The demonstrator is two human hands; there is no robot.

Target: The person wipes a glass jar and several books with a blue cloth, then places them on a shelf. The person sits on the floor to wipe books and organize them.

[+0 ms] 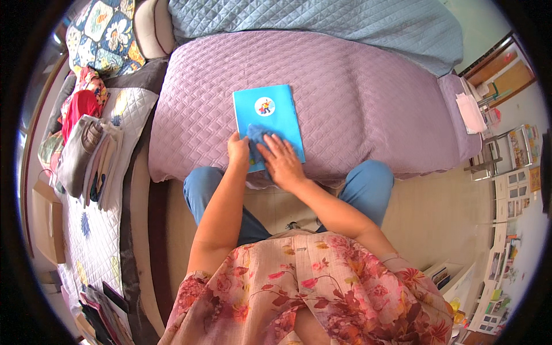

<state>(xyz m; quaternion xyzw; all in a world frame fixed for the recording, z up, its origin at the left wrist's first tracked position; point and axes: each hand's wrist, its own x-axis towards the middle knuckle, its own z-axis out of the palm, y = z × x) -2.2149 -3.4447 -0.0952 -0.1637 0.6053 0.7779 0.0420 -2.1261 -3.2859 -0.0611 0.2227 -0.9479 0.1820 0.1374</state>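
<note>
A bright blue book [267, 123] with a round white picture on its cover lies flat on a purple quilted bedspread [327, 95]. My left hand [238, 148] grips the book's lower left edge, thumb on top of the cover. Under my right hand [280, 159] is a bunched darker blue cloth [256, 134], pressed against the lower half of the cover. My right fingers are spread over the cloth and hide part of it. Whether the book is a single volume or a thin folder cannot be told.
A light blue quilt [319, 17] lies beyond the purple one. To the left, folded clothes [88, 159] are stacked on a white quilted cover [75, 224], near a cardboard box [48, 222]. A pink folded cloth [471, 113] sits at the far right end.
</note>
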